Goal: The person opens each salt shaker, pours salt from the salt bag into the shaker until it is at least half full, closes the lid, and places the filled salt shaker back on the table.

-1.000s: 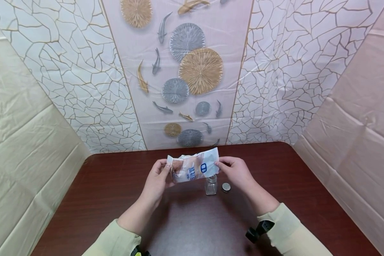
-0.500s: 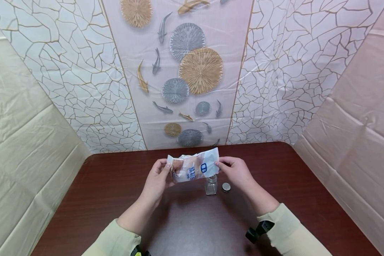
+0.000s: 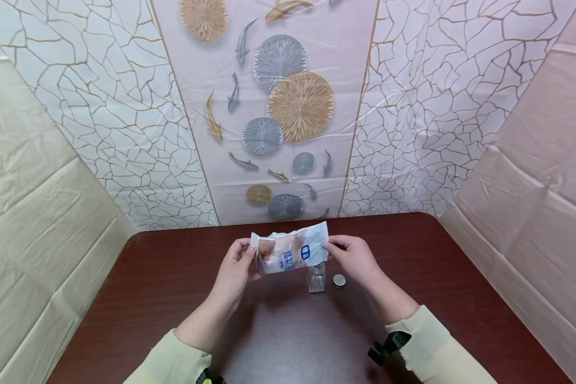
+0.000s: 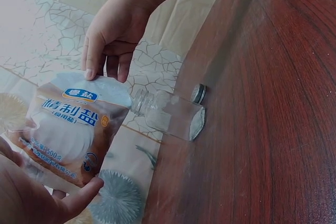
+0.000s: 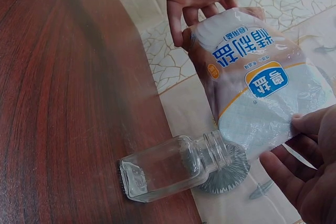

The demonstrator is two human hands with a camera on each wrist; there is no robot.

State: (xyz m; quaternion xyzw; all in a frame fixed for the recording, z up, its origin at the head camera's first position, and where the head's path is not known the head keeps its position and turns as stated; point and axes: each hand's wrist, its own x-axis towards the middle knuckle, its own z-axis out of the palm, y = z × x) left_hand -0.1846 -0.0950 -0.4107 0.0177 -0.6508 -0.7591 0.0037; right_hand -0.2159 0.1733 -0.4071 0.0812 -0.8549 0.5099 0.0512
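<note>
Glass bottle (image 3: 317, 281) below bag (image 3: 288, 252), cap (image 3: 338, 281) alongside

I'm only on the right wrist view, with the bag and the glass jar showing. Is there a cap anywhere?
Observer: Yes, the head view shows a small round cap on the table, just right of the jar.
Operator: Is there a number on the bag? I can't read one.
Observer: Yes, the left wrist view shows 500, low on its front.
Operator: What's covering the right forearm?
Observer: A pale sleeve, visible in the head view.
</note>
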